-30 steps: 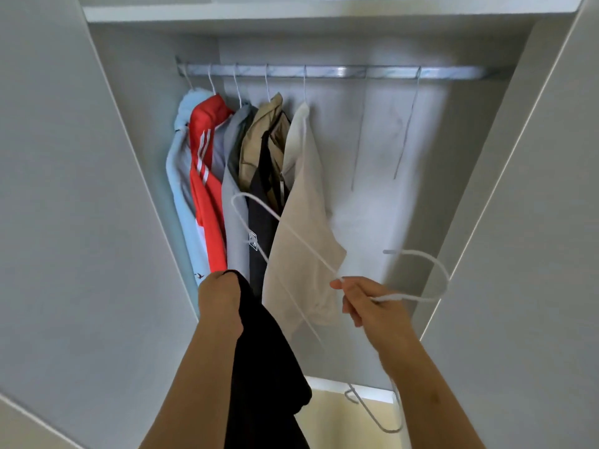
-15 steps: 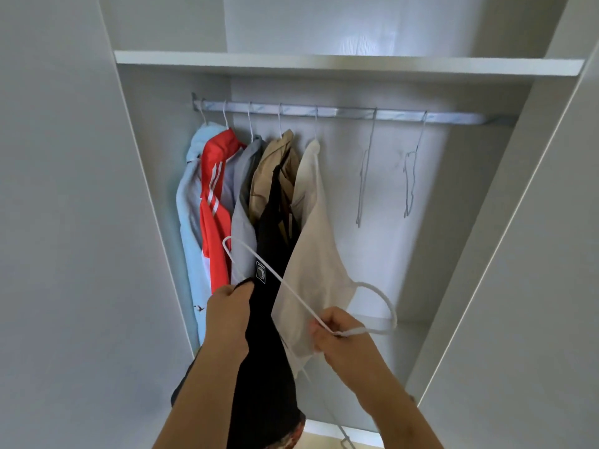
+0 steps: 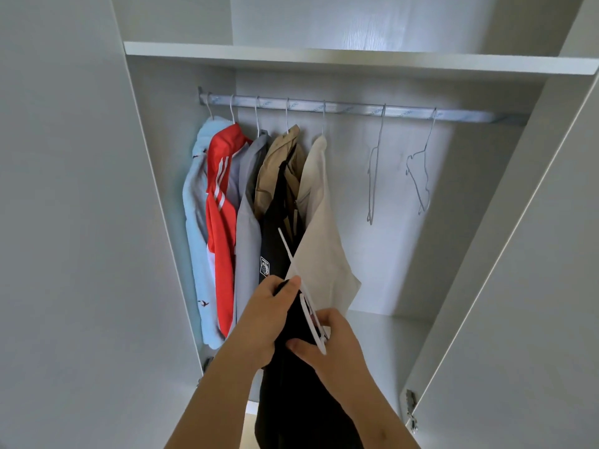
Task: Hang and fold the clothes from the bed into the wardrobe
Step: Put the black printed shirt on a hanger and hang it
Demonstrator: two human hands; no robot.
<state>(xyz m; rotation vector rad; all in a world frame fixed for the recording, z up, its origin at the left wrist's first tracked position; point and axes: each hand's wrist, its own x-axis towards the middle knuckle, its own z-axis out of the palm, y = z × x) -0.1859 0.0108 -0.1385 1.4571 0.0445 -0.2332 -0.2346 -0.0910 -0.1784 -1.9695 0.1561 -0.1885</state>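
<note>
My left hand [image 3: 267, 319] grips the top of a long, soft black cloth garment [image 3: 291, 403] in front of the open white wardrobe [image 3: 324, 58]. It hangs straight down. My right hand [image 3: 334, 348] pinches 1 thin white plastic hanger [image 3: 308, 311] against it.

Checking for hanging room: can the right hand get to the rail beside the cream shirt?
Probably yes: the rail just right of the cream shirt is bare, though the right hand holds a hanger.
</note>
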